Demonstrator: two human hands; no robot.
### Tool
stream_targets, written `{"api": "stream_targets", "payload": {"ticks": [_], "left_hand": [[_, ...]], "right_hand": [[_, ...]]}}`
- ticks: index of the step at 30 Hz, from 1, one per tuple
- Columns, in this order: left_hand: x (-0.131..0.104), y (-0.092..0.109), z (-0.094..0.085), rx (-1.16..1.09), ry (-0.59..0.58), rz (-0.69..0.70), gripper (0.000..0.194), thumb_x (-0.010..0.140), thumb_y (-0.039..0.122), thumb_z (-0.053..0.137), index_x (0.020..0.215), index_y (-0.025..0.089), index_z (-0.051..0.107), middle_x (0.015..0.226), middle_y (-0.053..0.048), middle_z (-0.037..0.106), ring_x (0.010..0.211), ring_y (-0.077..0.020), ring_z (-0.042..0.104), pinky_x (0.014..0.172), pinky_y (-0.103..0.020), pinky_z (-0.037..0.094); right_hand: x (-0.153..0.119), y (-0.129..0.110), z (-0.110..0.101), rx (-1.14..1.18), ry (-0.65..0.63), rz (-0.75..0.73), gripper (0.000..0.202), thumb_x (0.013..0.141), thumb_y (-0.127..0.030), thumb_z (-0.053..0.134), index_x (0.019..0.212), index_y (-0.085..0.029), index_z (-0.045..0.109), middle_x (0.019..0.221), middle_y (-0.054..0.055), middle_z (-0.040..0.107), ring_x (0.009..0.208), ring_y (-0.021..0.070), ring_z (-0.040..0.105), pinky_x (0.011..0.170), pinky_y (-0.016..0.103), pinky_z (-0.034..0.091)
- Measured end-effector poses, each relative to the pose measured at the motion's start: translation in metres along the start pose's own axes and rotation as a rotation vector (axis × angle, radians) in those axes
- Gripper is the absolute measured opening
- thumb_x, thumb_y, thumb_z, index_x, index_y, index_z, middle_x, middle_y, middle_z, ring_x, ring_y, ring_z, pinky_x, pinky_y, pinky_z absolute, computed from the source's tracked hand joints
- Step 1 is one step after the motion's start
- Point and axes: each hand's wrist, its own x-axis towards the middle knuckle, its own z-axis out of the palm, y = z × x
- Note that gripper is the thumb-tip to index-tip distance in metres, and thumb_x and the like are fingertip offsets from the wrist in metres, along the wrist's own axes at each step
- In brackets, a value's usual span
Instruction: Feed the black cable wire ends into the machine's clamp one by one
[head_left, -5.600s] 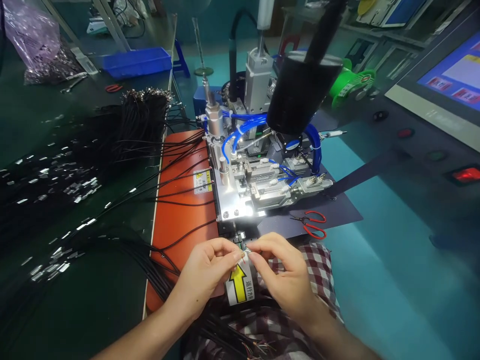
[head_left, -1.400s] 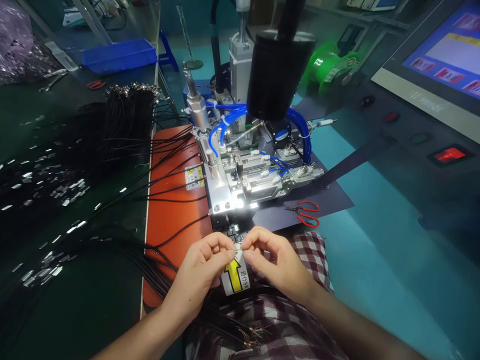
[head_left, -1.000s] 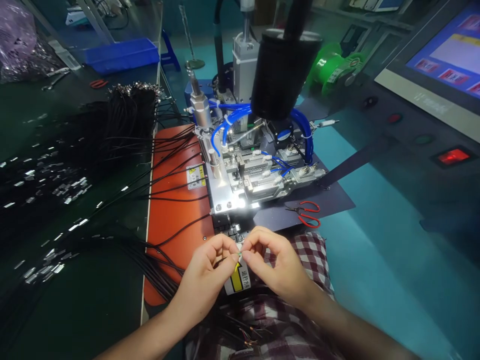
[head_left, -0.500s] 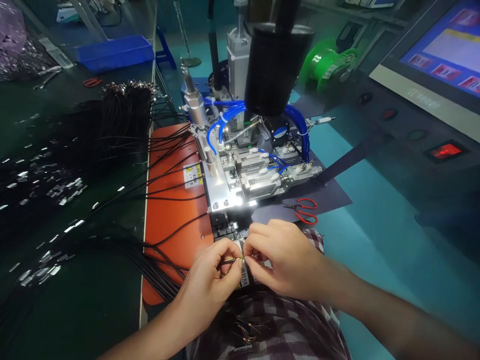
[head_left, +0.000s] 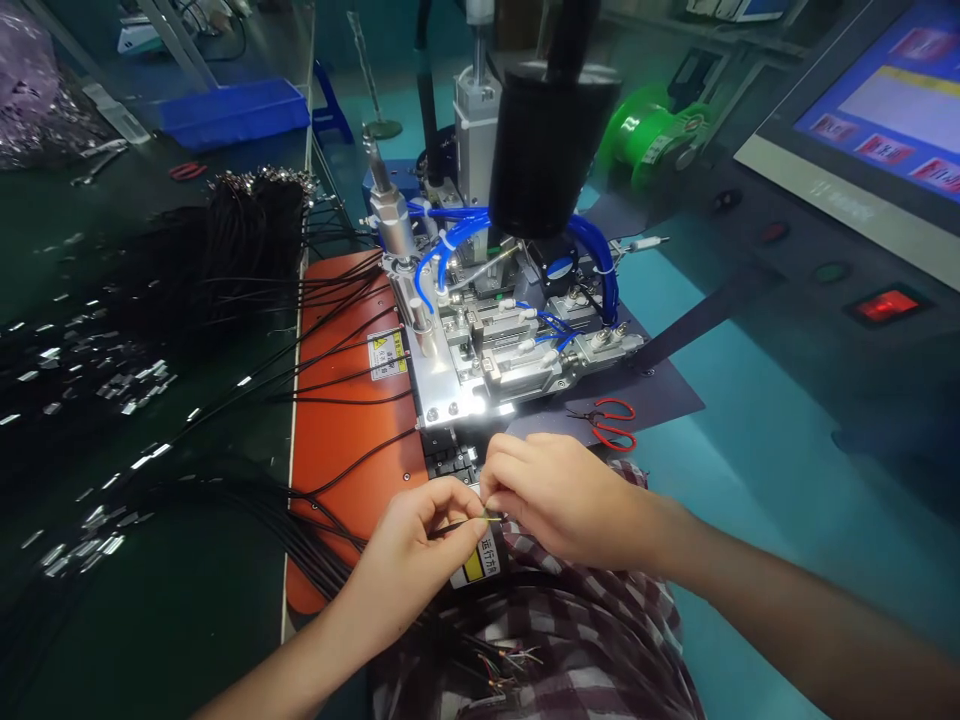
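My left hand (head_left: 427,545) pinches a black cable (head_left: 448,527) between thumb and forefinger, just in front of the machine. A thin yellow-green wire (head_left: 492,519) sticks out of the cable's end past the thumb tip. Close against it, my right hand (head_left: 559,500) has its thumb and forefinger pressed together on the thin wires at that end; the exact grip is partly hidden by the fingers. On the lap, over checked cloth, lie more cable ends (head_left: 499,665) with bared coloured wires.
A metal machine (head_left: 517,350) with blue air tubes and an orange plate (head_left: 337,440) stands ahead, black cables fed into its side. Red-handled snips (head_left: 611,425) lie to the right. Cable bundles (head_left: 247,225) cover the left table. A lit screen (head_left: 885,110) is at upper right.
My right hand has shifted slightly up and left, its fingers curling tighter. The yellow-green wire now shows below its fingertips. The left hand still holds the cable in nearly the same place.
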Motion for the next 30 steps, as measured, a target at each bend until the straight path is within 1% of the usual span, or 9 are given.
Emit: {"api": "stream_targets", "payload": {"ticks": [3, 5, 8, 10, 14, 19, 23, 26, 30], "left_hand": [[0.001, 0.000, -0.003, -0.075, -0.008, -0.057, 0.014, 0.080, 0.029, 0.055, 0.076, 0.016, 0.054, 0.058, 0.006, 0.038, 0.052, -0.0076, 0.031, 0.047, -0.020, 0.024], [0.001, 0.000, -0.004, -0.113, -0.002, -0.097, 0.014, 0.080, 0.030, 0.055, 0.077, 0.016, 0.054, 0.056, 0.007, 0.035, 0.050, -0.0069, 0.028, 0.045, -0.019, 0.022], [0.000, 0.001, -0.005, -0.138, 0.005, -0.125, 0.014, 0.080, 0.030, 0.055, 0.077, 0.016, 0.054, 0.055, 0.008, 0.033, 0.048, -0.0063, 0.027, 0.044, -0.018, 0.022], [0.000, 0.002, -0.005, -0.139, 0.007, -0.130, 0.014, 0.080, 0.030, 0.056, 0.076, 0.016, 0.055, 0.055, 0.008, 0.032, 0.048, -0.0062, 0.027, 0.044, -0.018, 0.022], [0.001, 0.002, -0.004, -0.138, 0.007, -0.119, 0.014, 0.080, 0.029, 0.056, 0.077, 0.016, 0.055, 0.054, 0.008, 0.032, 0.048, -0.0060, 0.027, 0.043, -0.018, 0.023], [0.001, 0.002, -0.004, -0.131, 0.006, -0.086, 0.014, 0.079, 0.029, 0.057, 0.076, 0.015, 0.055, 0.056, 0.007, 0.035, 0.049, -0.0060, 0.029, 0.043, -0.017, 0.024], [0.000, 0.003, -0.005, -0.119, 0.006, -0.084, 0.014, 0.079, 0.028, 0.058, 0.076, 0.015, 0.056, 0.058, 0.006, 0.038, 0.050, -0.0062, 0.031, 0.043, -0.017, 0.026], [0.001, 0.002, -0.005, -0.121, 0.006, -0.086, 0.014, 0.079, 0.029, 0.058, 0.078, 0.015, 0.057, 0.057, 0.006, 0.038, 0.050, -0.0064, 0.031, 0.043, -0.017, 0.026], [0.001, 0.002, -0.005, -0.121, 0.010, -0.086, 0.014, 0.078, 0.029, 0.059, 0.078, 0.015, 0.058, 0.058, 0.006, 0.038, 0.050, -0.0064, 0.031, 0.042, -0.016, 0.025]], "right_hand": [[-0.001, 0.003, 0.004, 0.239, 0.047, 0.081, 0.010, 0.090, -0.015, 0.043, 0.084, -0.018, 0.050, 0.083, 0.001, 0.053, 0.068, 0.0123, 0.047, 0.060, 0.026, 0.034], [-0.002, 0.003, 0.007, 0.380, 0.106, 0.131, 0.011, 0.090, -0.015, 0.043, 0.082, -0.018, 0.049, 0.082, 0.000, 0.053, 0.070, 0.0118, 0.048, 0.062, 0.025, 0.036], [-0.003, 0.003, 0.012, 0.558, 0.176, 0.224, 0.013, 0.091, -0.017, 0.044, 0.081, -0.018, 0.051, 0.081, 0.000, 0.053, 0.071, 0.0117, 0.049, 0.063, 0.025, 0.037], [-0.004, 0.003, 0.016, 0.665, 0.175, 0.273, 0.011, 0.090, -0.019, 0.046, 0.081, -0.018, 0.054, 0.080, 0.000, 0.054, 0.069, 0.0114, 0.049, 0.061, 0.024, 0.038], [-0.003, 0.002, 0.023, 0.833, 0.152, 0.321, 0.009, 0.086, -0.020, 0.052, 0.078, -0.016, 0.057, 0.075, -0.001, 0.052, 0.064, 0.0109, 0.046, 0.057, 0.024, 0.037], [0.000, 0.001, 0.024, 0.929, 0.139, 0.325, 0.012, 0.082, -0.016, 0.054, 0.070, -0.015, 0.055, 0.070, -0.002, 0.051, 0.062, 0.0099, 0.045, 0.057, 0.023, 0.037], [-0.001, 0.001, 0.018, 0.949, 0.129, 0.324, 0.012, 0.082, -0.015, 0.053, 0.070, -0.014, 0.056, 0.070, -0.001, 0.052, 0.062, 0.0100, 0.046, 0.057, 0.023, 0.038], [-0.004, 0.000, 0.017, 0.918, 0.158, 0.310, 0.009, 0.081, -0.017, 0.055, 0.074, -0.014, 0.058, 0.071, 0.000, 0.054, 0.063, 0.0107, 0.047, 0.058, 0.024, 0.039], [-0.005, -0.001, 0.022, 0.859, 0.231, 0.272, 0.007, 0.080, -0.015, 0.057, 0.072, -0.015, 0.058, 0.071, 0.000, 0.055, 0.063, 0.0110, 0.049, 0.058, 0.024, 0.041]]}}
